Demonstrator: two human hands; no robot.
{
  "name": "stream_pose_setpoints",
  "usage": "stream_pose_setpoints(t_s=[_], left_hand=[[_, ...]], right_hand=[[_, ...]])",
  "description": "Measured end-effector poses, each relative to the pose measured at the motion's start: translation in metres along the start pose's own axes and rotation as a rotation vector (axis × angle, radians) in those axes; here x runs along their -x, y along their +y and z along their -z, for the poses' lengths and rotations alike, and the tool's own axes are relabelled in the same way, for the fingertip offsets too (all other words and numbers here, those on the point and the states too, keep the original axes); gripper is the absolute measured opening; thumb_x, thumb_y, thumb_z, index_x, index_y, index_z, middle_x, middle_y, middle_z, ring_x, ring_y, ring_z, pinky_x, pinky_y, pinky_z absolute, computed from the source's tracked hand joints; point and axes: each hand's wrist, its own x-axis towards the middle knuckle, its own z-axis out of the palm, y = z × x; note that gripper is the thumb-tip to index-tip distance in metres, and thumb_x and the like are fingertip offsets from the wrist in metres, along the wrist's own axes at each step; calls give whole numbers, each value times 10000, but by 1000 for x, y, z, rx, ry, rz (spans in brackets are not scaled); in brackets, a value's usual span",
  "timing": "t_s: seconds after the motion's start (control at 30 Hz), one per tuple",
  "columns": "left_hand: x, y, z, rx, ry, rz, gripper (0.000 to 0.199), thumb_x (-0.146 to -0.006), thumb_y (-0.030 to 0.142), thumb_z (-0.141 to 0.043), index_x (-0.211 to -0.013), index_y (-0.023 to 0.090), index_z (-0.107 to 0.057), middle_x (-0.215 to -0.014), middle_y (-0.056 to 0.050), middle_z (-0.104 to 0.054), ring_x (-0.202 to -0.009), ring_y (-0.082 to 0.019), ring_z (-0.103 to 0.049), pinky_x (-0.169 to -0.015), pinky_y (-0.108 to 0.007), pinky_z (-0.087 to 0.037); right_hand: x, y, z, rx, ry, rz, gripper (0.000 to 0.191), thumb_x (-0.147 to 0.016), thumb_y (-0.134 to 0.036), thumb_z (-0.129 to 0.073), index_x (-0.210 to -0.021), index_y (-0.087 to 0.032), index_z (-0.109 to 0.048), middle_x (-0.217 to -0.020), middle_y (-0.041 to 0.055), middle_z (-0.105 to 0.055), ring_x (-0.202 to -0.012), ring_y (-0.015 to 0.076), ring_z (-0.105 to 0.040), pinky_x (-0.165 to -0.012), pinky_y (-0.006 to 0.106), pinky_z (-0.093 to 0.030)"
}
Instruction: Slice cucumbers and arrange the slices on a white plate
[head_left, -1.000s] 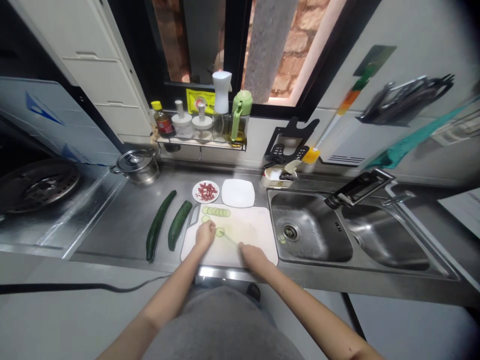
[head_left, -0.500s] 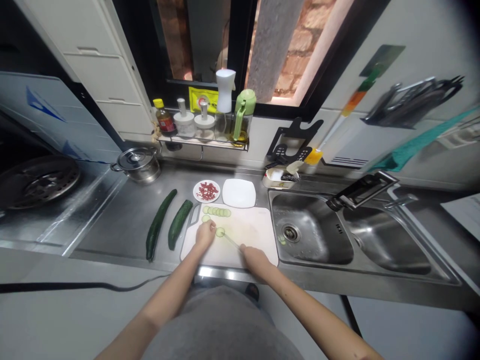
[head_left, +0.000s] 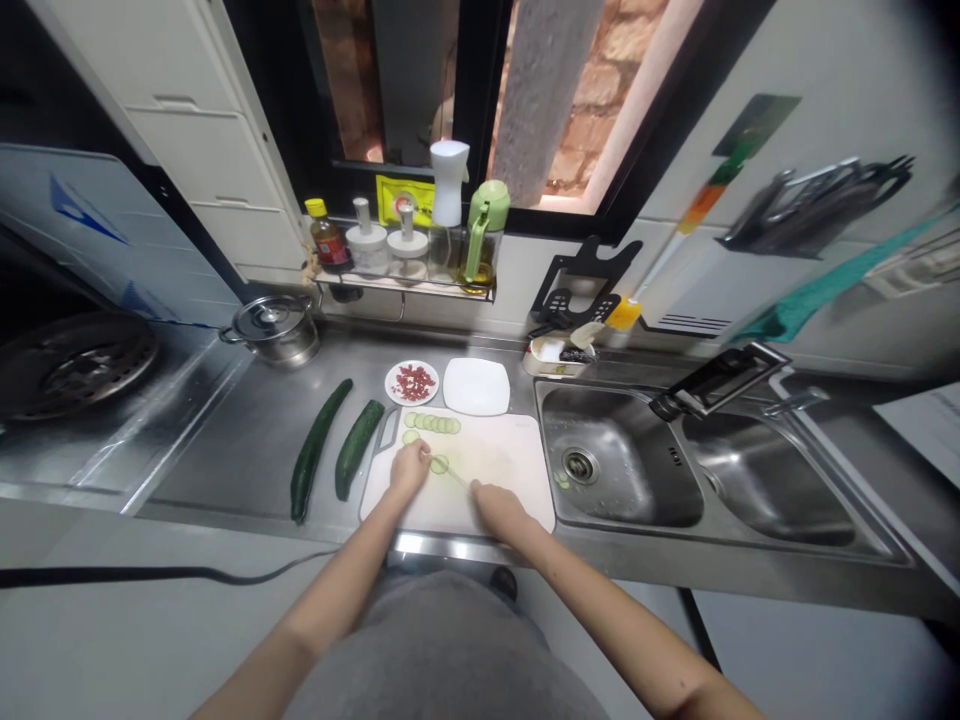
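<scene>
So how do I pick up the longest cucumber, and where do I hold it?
Probably grab the longest cucumber around its middle, coming straight down from above, thumb on one side and fingers on the other. It lies flat and is long but narrow, with bare counter on its left and a gap before the shorter cucumber.

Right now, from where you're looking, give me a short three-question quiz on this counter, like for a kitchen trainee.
1. True or false: the right hand holds the knife.
2. What sits just right of the small round plate of red pieces?
A) a lidded pot
B) a white squarish plate
C) a faucet
3. Fill in the number: ___ dark green cucumbers lie left of the cutting board.

Key: 1 true; 2 B; 3 two.
</scene>
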Motion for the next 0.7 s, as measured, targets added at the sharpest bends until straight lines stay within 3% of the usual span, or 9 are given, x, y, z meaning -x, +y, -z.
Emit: stream_pose_setpoints(t_s=[0.7], left_hand=[[0, 0, 1, -3, -20, 13, 192, -796, 194, -561, -965, 198, -651, -874, -48, -686, -829, -175, -606, -708, -246, -383]], right_hand=[[27, 6, 4, -26, -71, -53, 243, -898, -81, -372, -1097, -142, -497, -983, 143, -669, -931, 215, -655, -720, 268, -450]])
